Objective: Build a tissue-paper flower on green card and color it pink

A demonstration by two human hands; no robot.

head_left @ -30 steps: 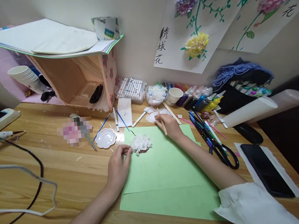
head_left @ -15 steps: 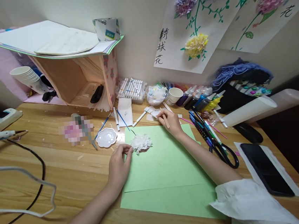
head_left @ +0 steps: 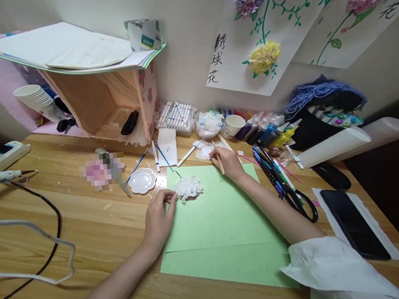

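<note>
My left hand (head_left: 159, 217) rests at the left edge of the green paper. Its thumb and fingertips pinch the left side of a ruffled white paper flower (head_left: 189, 187), which lies on the green sheet (head_left: 223, 217). Beyond the sheet's far edge, my right hand (head_left: 228, 162) is closed around a flat wooden stick (head_left: 218, 158). The stick's upper end points at small white paper pieces (head_left: 204, 151) on the table. Whether a piece clings to its lower end cannot be made out.
A white flower-shaped dish (head_left: 142, 180) stands left of the sheet. To the right lie black-handled scissors (head_left: 305, 205), pens and a phone (head_left: 355, 224). Behind are a tub of white scraps (head_left: 210, 124), a paper cup (head_left: 234, 126) and paint bottles (head_left: 272, 133). Cables (head_left: 57, 229) cross the left side.
The wooden stick in my right hand has tilted slightly, and the hand has shifted a little beside the white paper pieces. My left hand stays at the flower. The camera view has shifted slightly.
</note>
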